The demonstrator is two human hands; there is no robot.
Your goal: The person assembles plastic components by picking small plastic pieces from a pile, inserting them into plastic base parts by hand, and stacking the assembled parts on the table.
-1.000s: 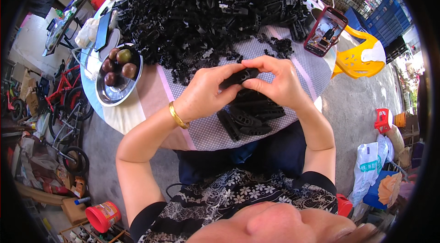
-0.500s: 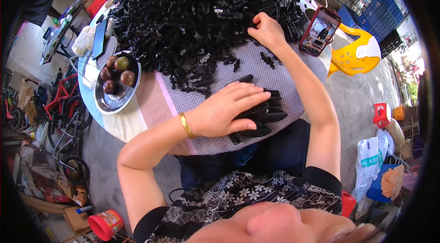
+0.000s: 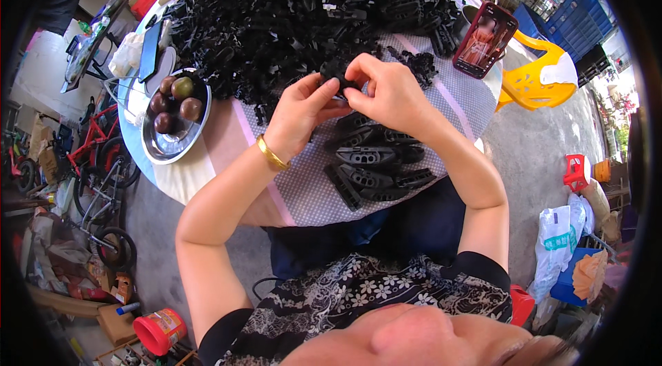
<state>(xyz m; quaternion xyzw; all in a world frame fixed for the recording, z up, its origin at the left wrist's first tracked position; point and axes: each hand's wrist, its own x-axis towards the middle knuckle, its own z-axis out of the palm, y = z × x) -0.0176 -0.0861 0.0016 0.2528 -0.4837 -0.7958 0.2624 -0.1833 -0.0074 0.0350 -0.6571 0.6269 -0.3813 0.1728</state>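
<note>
Both my hands meet over the near part of the table, fingers pinched round a small black plastic part (image 3: 340,85). My left hand (image 3: 301,112), with a gold bangle on its wrist, grips it from the left. From the other side my right hand (image 3: 390,95) has thumb and forefinger on it; the fingers hide much of its shape. Just nearer to me lies a group of long black plastic pieces (image 3: 372,156) with holes along their sides. Beyond my hands rises a large heap of black plastic parts (image 3: 276,21).
A metal bowl (image 3: 178,153) of round purple and green fruit stands at the table's left. At the right edge a phone (image 3: 485,40) stands propped up with its screen lit. A yellow plastic chair (image 3: 541,83) is behind it. Bicycles (image 3: 103,183) stand on the left.
My left hand has lifted off the long black pieces, uncovering them. My right hand has come back from the heap, and the two now meet at a small black part.
</note>
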